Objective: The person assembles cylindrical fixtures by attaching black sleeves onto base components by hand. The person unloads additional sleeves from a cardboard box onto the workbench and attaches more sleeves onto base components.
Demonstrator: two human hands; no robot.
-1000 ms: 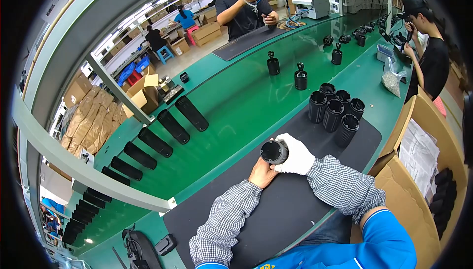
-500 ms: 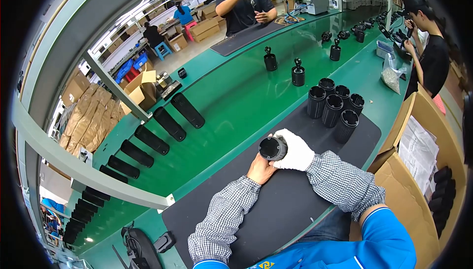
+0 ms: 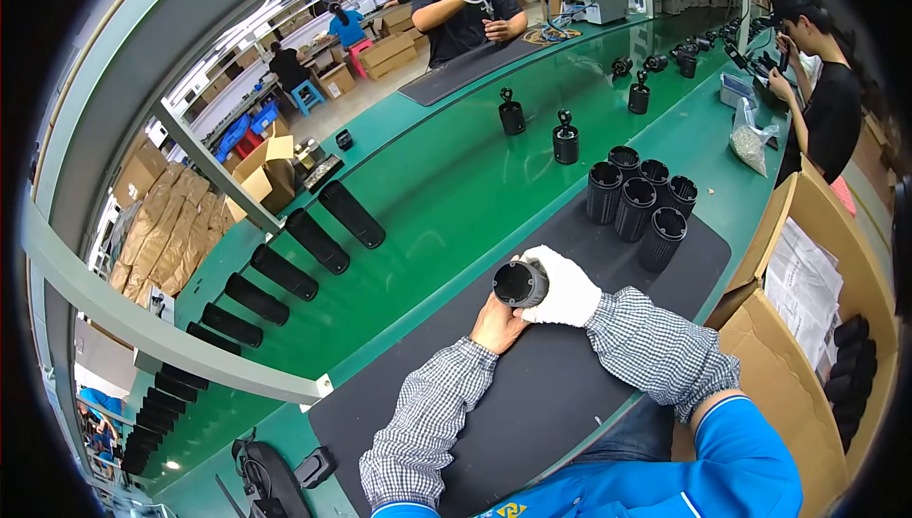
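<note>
- The left hand (image 3: 497, 324), bare below a checked sleeve cover (image 3: 427, 414), grasped a ribbed black cylindrical housing (image 3: 528, 292) from its near left side.
- The right hand (image 3: 565, 288), in a white glove, gripped the same housing from the right, its fingers wrapped about the side.
- That housing was above the dark work mat (image 3: 541, 395), tilted so that its open, dark end faced the head camera.
- To the right, six similar housings (image 3: 636, 210) stood upright in a close cluster on the far right part of the mat.
- Beyond the mat ran a green conveyor belt (image 3: 446, 214); a row of long black cylinders (image 3: 302, 239) lined its left stretch.
- Farther right on the belt stood a black cylinder with a fitting on top (image 3: 566, 144).
- Near right, an open cardboard box (image 3: 774, 376) held white sheets (image 3: 803, 281) and dark parts (image 3: 852, 366).
- A co-worker in black (image 3: 465, 13) stood at the far side; another person (image 3: 834, 110) worked at the far right.
</note>
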